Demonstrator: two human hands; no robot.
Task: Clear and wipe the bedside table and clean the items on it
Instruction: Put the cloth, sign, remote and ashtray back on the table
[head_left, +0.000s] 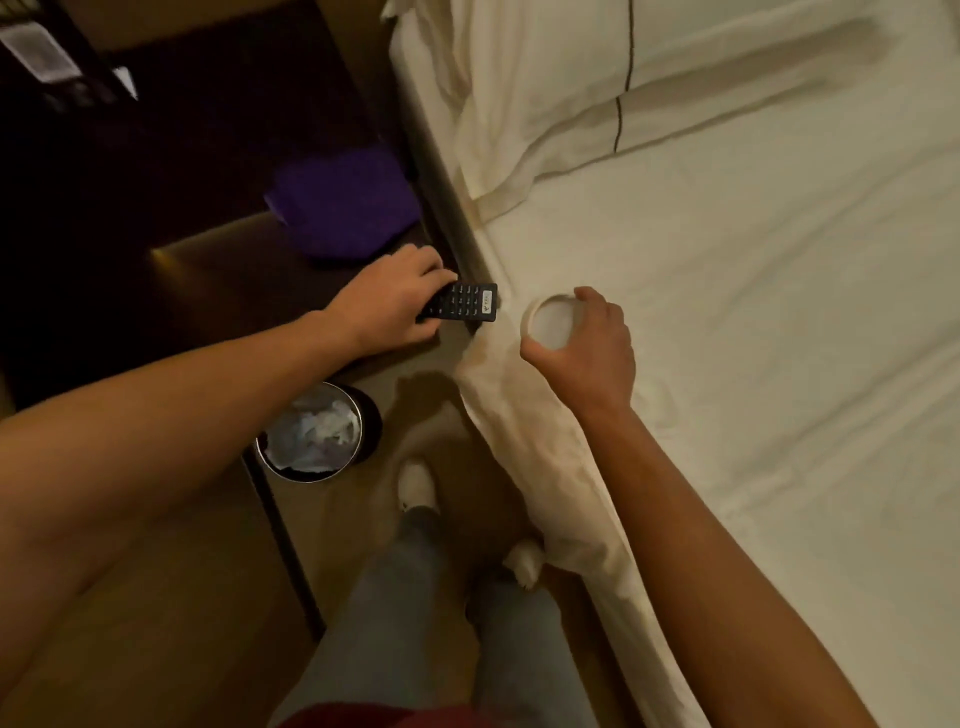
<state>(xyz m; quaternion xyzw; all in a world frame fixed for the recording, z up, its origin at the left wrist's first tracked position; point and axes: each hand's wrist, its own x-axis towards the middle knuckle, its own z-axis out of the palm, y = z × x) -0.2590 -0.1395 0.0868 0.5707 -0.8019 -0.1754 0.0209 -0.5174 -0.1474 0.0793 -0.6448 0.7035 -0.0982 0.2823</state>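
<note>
**Clearing under way, wiping not begun**

From the head camera: your left hand (387, 301) curls round one black remote control (460, 302) at the bedside table (218, 280) edge nearest the bed (753, 312). Your right hand (584, 345) grips one white cup (551, 321) over the sheet. One purple cloth (345, 202) lies on the table, apparently unused. Judging by this, wiping and item cleaning remain. One waste bin (317, 431) stands below.
</note>
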